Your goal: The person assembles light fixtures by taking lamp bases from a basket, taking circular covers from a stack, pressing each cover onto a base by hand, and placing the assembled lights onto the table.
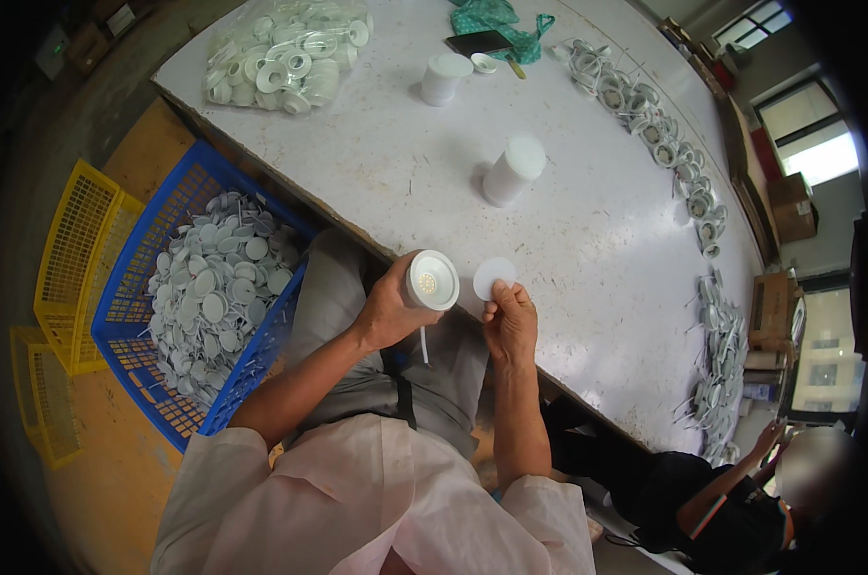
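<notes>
My left hand (392,305) is closed around a round white lamp housing (446,289) at the table's near edge. Its open face is turned up, showing a yellowish LED cluster inside, and a white cable hangs below it. Just to the right, my right hand (511,321) pinches a thin white translucent disc (492,278) by its lower edge, between thumb and fingers. Disc and housing are apart. Farther up the table stand two stacks of white discs, a nearer stack (514,171) and a farther stack (445,80).
A blue basket (117,321) full of white disc-shaped parts stands to my left, beside yellow crates (74,259). A clear bag of white rings (285,57) lies at the far left. Rows of lamp parts (688,172) line the right side. Another person (731,503) sits at lower right.
</notes>
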`<state>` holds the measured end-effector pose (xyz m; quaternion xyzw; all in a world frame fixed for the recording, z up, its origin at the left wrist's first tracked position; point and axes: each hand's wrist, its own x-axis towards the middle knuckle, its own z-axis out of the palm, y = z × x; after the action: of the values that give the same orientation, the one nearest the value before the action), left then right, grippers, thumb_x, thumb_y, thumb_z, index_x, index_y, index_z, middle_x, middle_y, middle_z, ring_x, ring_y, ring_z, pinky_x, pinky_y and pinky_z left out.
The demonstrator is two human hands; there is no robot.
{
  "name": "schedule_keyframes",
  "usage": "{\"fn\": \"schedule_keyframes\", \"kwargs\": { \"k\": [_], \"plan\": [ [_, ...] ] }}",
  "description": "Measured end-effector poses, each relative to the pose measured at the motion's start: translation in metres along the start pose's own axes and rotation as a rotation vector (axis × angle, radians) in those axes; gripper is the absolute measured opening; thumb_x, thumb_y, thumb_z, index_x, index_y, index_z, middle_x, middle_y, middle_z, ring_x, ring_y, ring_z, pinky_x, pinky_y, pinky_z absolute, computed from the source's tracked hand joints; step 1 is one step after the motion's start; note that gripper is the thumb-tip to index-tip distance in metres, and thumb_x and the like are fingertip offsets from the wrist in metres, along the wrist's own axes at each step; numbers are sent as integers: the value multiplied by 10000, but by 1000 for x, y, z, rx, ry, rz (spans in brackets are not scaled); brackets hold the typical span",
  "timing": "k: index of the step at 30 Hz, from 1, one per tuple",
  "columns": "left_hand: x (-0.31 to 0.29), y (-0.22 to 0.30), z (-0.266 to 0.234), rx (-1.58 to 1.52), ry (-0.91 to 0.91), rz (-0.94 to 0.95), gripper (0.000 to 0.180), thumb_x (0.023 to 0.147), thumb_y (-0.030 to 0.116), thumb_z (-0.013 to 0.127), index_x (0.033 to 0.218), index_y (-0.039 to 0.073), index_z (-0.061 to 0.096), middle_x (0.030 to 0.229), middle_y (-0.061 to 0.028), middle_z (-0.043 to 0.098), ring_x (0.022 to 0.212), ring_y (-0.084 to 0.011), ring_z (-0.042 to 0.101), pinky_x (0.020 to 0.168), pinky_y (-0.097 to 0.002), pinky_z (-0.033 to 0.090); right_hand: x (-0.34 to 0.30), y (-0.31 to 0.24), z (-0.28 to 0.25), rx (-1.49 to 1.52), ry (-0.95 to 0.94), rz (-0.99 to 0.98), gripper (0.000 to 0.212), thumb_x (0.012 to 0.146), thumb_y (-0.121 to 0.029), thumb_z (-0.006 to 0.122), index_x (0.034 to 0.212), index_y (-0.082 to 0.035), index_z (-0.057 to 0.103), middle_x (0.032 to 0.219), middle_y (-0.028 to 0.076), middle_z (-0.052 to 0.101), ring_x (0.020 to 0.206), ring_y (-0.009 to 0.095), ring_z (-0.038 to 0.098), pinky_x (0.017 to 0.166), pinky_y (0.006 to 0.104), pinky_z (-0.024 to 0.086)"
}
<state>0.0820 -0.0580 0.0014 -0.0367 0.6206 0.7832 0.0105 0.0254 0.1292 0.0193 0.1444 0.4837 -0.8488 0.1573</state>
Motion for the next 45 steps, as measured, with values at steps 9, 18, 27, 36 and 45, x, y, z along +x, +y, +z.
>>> {"fn": "schedule_keyframes", "kwargs": {
  "k": [9, 18, 27, 36, 45],
  "plan": [
    [1, 5, 4, 181, -50, 68, 769, 734, -52, 714, 1385, 40, 316, 1275, -84, 488, 1180, -174, 489, 955, -306, 459, -10, 6, 15, -257, -78, 115, 202, 860, -131, 673, 1010, -5, 624, 748, 22, 603, 572, 77, 518, 487, 191, 430],
    [0, -2, 1, 93, -154, 40, 786, 744, -49, 656, 1418, 60, 266, 1268, -100, 471, 1183, -186, 472, 1002, -319, 405, -15, 11, 29, -614, -88, -16, 354, 787, -156, 720, 1097, -5, 639, 829, 33, 625, 679, 89, 580, 550, 215, 478],
    [-5, 7, 3, 40, -128, -72, 519, 930, 222, 544, 1370, 39, 337, 1187, -108, 522, 1093, -176, 515, 942, -316, 430, -18, 16, 30, -579, -120, -73, 267, 755, -118, 765, 871, -47, 536, 757, 17, 577, 612, 69, 541, 538, 207, 460],
    [-4, -11, -1, 82, -119, 10, 435, 979, 278, 462, 1328, 29, 385, 1165, -115, 538, 1088, -170, 521, 937, -311, 430, -13, 12, 27, -663, -166, -13, 310, 756, -129, 781, 781, -75, 477, 681, 19, 569, 580, 52, 519, 500, 194, 430],
    [-4, -7, 9, -1, -87, -35, 427, 919, 200, 544, 1285, 9, 436, 1150, -110, 550, 1059, -170, 533, 921, -303, 438, -15, 9, 20, -655, -189, 43, 245, 787, -135, 748, 808, -67, 513, 714, 17, 584, 581, 54, 536, 488, 194, 448]
  ]
}}
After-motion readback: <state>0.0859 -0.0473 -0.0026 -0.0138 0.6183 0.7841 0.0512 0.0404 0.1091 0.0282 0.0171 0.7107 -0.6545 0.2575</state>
